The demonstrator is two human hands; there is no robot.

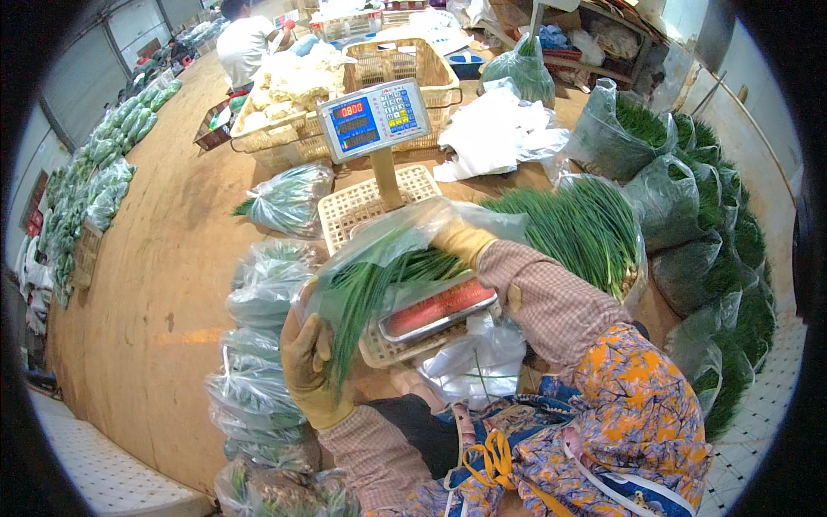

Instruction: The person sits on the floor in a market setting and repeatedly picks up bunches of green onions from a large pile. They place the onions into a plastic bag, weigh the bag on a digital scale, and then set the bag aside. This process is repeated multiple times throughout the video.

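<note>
Above the scale, a clear plastic bag point(381, 249) lies over a bunch of long green onions point(381, 278), whose leaf tips bend down toward me. My left hand point(313, 362), in a tan glove, grips the bag's edge beside the hanging tips. At the bunch's other end my right hand point(462, 242), also gloved, holds the onions; film partly covers its fingers. Below them is the red and silver plate of the digital scale point(439, 310), with a cream plastic basket point(342, 220) around it. The scale's lit display point(375, 119) stands on a post behind.
Packed bags of greens point(258, 394) are stacked at left. Loose green onions point(575, 226) lie at right, beside several filled open bags point(685, 245). Empty plastic bags point(481, 355) lie just before me. Yellow crates point(446, 68) and a person point(245, 45) are farther back.
</note>
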